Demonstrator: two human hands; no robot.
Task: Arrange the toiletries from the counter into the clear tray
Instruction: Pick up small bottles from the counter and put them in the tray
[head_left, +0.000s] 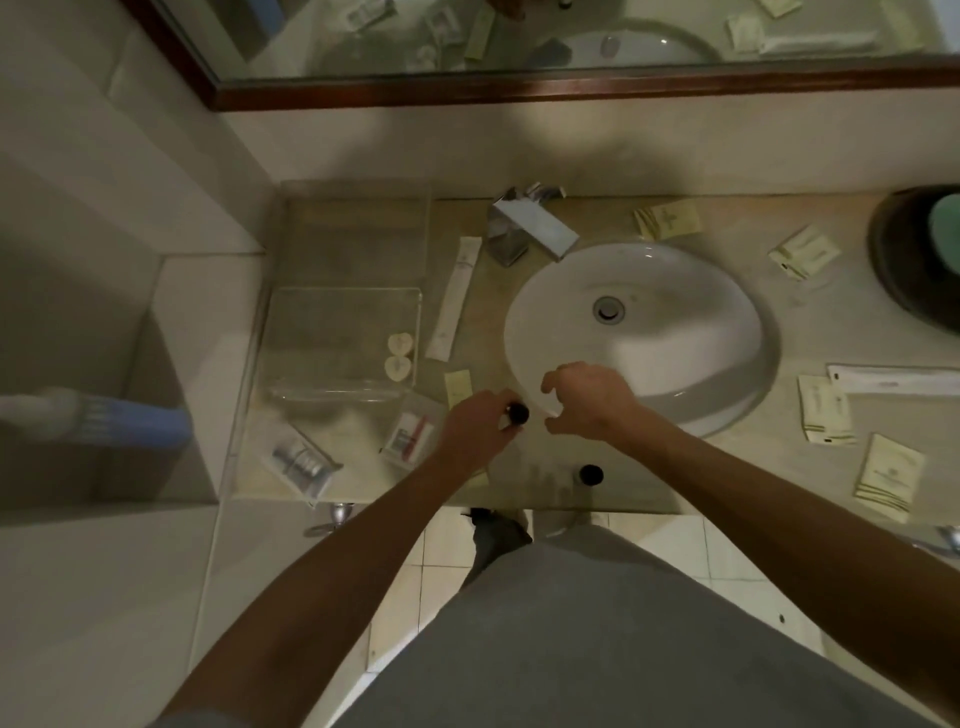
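Clear tray (291, 332), left of centre frame, lies up-left of both hands. Left hand (475, 434) is nearer it, fingers closed on a dark-capped bottle (518, 412) standing upright at lower centre. Right hand (587, 397) is spread and empty just beside it. A second bottle (590, 474) stands below.

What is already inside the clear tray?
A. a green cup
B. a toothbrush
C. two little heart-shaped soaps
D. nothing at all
C: two small pale heart-shaped soaps lie near the right wall of the clear tray, while the packets and the long sachet are out on the counter.
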